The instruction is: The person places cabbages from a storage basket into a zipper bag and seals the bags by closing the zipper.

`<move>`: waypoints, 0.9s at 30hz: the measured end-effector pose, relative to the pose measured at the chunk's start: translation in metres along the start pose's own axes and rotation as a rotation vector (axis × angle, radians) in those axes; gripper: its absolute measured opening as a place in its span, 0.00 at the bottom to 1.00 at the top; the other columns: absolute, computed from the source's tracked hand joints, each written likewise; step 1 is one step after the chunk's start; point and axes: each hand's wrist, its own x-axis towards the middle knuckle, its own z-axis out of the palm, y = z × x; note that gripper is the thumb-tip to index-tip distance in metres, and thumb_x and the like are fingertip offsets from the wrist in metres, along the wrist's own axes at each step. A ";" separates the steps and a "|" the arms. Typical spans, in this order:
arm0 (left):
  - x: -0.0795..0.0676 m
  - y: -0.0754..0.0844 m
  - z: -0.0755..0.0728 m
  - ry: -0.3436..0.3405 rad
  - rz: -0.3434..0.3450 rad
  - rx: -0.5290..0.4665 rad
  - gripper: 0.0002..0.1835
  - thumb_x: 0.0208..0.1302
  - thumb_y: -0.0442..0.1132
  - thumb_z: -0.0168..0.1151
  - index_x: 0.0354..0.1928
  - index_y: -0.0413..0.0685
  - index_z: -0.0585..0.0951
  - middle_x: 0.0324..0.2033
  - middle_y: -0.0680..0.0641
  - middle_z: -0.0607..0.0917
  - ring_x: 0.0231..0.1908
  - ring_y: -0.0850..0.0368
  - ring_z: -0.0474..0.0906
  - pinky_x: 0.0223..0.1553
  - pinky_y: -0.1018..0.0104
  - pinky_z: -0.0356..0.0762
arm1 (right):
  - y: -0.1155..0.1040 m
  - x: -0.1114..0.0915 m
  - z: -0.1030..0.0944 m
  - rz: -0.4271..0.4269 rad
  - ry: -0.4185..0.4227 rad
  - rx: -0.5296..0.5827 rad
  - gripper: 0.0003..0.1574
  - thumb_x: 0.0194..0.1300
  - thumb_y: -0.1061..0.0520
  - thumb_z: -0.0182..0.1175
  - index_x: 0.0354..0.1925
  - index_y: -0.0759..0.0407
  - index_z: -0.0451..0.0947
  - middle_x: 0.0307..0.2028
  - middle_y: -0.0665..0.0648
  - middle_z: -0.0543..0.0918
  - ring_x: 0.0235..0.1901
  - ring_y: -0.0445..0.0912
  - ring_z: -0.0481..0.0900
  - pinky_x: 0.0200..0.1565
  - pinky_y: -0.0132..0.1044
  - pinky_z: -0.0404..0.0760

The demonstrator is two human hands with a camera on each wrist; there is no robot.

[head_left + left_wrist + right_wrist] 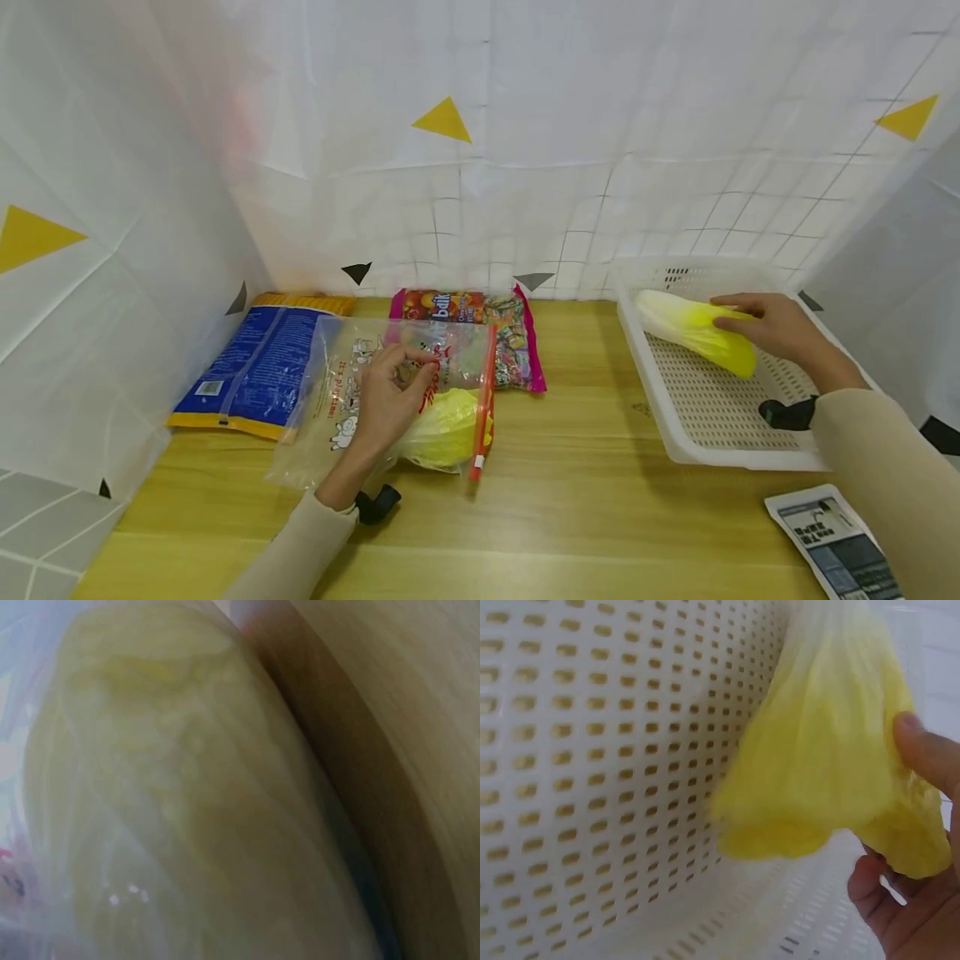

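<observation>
In the head view, a yellow-and-white napa cabbage [693, 327] lies tilted in the white perforated basket [678, 446]. My right hand [780, 333] grips its yellow leafy end; the right wrist view shows the thumb and fingers [922, 750] on either side of the leaves. At the middle left, a clear zip bag [318, 433] with a red slider bar [480, 417] has another napa cabbage [446, 429] inside. Over this bag, my left hand [390, 400] pinches its film between thumb and forefinger. The left wrist view is filled by the bagged cabbage [172, 787].
A blue-and-yellow packet [262, 358] lies to the left, partly behind the bag. Behind the bag is a pink-edged candy bag [510, 342]. At the front right, a dark-and-white pouch [832, 542] lies beside my right sleeve. White sheeting surrounds the wooden table [555, 517].
</observation>
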 end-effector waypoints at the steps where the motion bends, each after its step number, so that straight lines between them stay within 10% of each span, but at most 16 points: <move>1: 0.000 0.000 0.000 0.000 -0.001 0.001 0.02 0.66 0.40 0.70 0.39 0.56 0.88 0.41 0.51 0.89 0.38 0.50 0.74 0.65 0.42 0.47 | 0.001 -0.001 -0.001 0.010 -0.020 0.004 0.45 0.73 0.33 0.56 0.72 0.64 0.67 0.67 0.81 0.67 0.60 0.74 0.70 0.55 0.71 0.73; 17: -0.001 -0.002 -0.002 0.006 -0.001 0.000 0.02 0.65 0.39 0.70 0.39 0.55 0.88 0.39 0.50 0.88 0.37 0.50 0.75 0.63 0.42 0.47 | 0.003 -0.012 -0.006 -0.012 -0.209 0.141 0.43 0.82 0.36 0.35 0.78 0.65 0.54 0.75 0.79 0.53 0.73 0.79 0.48 0.63 0.81 0.53; 27: -0.001 0.001 0.000 0.001 0.009 -0.010 0.02 0.65 0.39 0.70 0.39 0.55 0.88 0.36 0.50 0.86 0.36 0.50 0.75 0.64 0.44 0.48 | 0.007 -0.010 0.003 0.016 -0.137 0.058 0.49 0.73 0.34 0.56 0.76 0.64 0.59 0.72 0.79 0.60 0.65 0.78 0.64 0.56 0.74 0.72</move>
